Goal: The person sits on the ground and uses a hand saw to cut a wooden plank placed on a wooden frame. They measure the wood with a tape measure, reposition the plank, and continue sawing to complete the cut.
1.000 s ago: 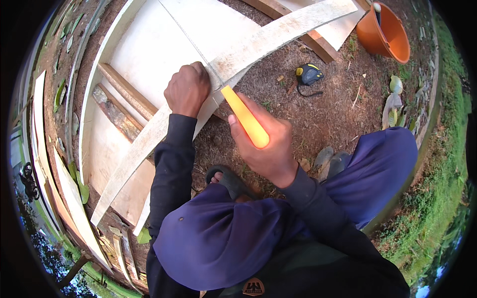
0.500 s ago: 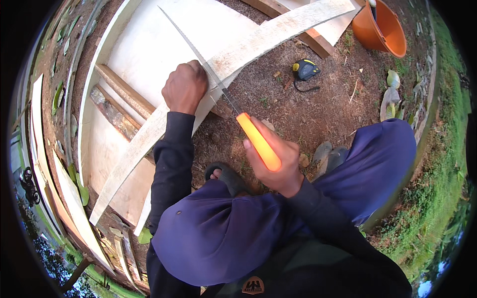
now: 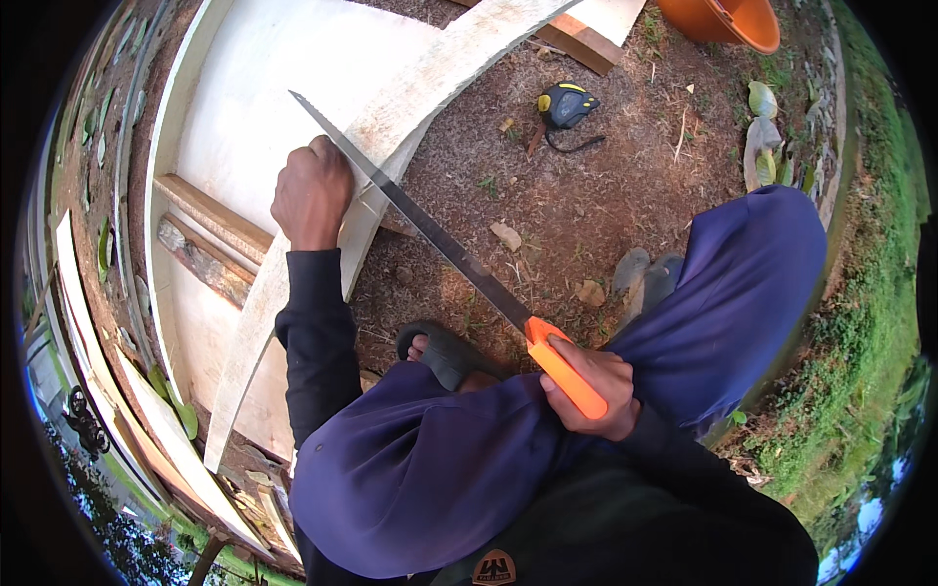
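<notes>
My right hand (image 3: 608,391) is wrapped around the orange handle of a handsaw (image 3: 451,249). Its long dark blade runs up and to the left, lying across a curved wooden board (image 3: 396,109). Just left of the blade, my left hand (image 3: 313,193) is closed over the same board, knuckles up, its fingertips hidden. The blade crosses the board close beside that hand. Beneath lies a pale wooden panel (image 3: 293,68) with a raised curved rim.
Two short wooden pieces (image 3: 217,217) lie on the panel. A black and yellow tape measure (image 3: 567,104) rests on the dirt, and an orange bucket (image 3: 718,21) stands far right. Long cut strips (image 3: 176,439) are at the left. My sandalled foot (image 3: 445,354) is below the board.
My right hand has drawn the handsaw back toward me and to the right, so more blade shows on the near side of the board. My left hand keeps its hold; the whole view has shifted.
</notes>
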A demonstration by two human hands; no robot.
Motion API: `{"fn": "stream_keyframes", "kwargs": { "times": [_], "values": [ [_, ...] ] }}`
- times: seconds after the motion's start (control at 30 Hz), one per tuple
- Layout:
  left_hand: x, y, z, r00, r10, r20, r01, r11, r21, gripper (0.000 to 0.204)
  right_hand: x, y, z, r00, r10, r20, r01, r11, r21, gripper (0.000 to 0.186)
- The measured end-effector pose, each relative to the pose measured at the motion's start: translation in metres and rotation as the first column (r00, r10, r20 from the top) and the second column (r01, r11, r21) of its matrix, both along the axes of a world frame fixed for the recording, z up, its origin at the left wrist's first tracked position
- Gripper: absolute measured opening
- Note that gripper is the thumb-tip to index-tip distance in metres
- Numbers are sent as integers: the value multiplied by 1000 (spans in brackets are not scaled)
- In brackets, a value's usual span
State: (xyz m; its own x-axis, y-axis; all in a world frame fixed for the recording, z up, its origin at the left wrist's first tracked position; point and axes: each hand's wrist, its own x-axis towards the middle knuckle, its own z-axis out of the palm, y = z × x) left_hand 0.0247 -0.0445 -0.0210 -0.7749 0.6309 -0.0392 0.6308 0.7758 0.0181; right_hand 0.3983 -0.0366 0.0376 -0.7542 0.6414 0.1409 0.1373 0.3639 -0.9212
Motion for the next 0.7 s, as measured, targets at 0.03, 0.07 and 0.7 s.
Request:
{"fn": "stream_keyframes", "kwargs": {
  "times": [0.03,0.07,0.7],
  "values": [
    [2,3,1,1000,-4,5,4,1000,1,31,-7,-1,4,1000,-20,-6,20,1000,6,43],
    [5,4,1,1000,-5,10,5,1000,2,32,-21,-2,6,999,-38,-12,38,999,11,42],
    [7,3,-1,995,55,82,-65,990,123,38,-99,22,24,999,-51,-10,51,999,-6,45]
  ]
}}
